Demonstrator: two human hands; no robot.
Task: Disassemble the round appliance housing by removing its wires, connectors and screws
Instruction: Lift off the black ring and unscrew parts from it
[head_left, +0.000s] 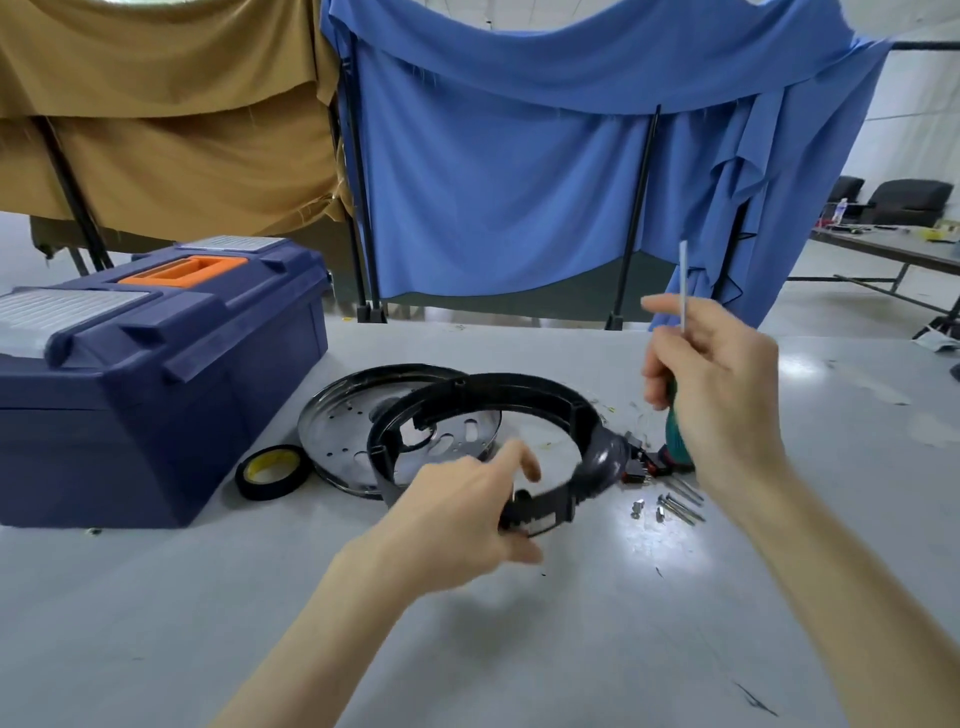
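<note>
A black plastic ring housing (519, 387) is tilted up off the grey table, and my left hand (457, 514) grips its near rim. Behind it lies a round shiny metal plate (343, 415) with slots and holes. At the ring's right end a switch block with red parts and connectors (641, 460) sticks out. My right hand (711, 384) holds a green-handled screwdriver (678, 441) with its shaft pointing up. Several loose screws and nuts (670, 506) lie on the table to the right of the ring.
A dark blue toolbox (156, 374) with an orange handle fills the table's left side. A roll of black tape (270, 470) lies beside it. Blue and tan cloths hang on black frames beyond the table's far edge. Another table and chairs stand at the far right.
</note>
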